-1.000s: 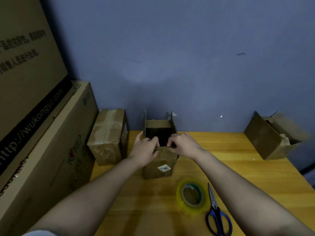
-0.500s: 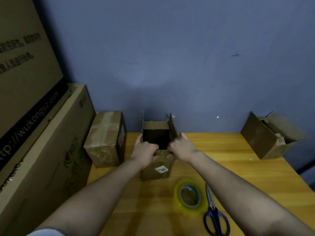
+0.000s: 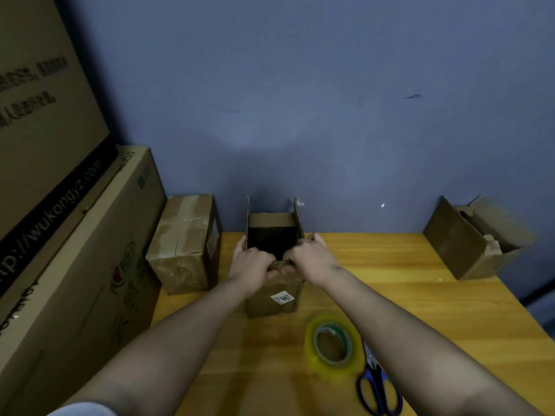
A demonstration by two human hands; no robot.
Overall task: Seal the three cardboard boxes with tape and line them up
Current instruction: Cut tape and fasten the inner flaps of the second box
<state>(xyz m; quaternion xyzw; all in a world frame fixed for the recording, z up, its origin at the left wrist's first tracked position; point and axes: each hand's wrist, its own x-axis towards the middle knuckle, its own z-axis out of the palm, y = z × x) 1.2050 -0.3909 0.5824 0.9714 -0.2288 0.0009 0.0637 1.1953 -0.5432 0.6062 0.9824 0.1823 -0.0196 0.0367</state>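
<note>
From over the person's shoulders, the open box (image 3: 271,291) stands mid-table (image 3: 420,310) by the wall, side flaps upright. The left hand (image 3: 252,267) and right hand (image 3: 310,259) both grip its near rim. A taped box (image 3: 183,244) sits left, another (untaped) box (image 3: 471,241) far right; tape (image 3: 332,346) touches the scissors (image 3: 378,388).

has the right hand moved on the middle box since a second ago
Yes. The right hand slid from the open box's near rim to its right corner.
</note>
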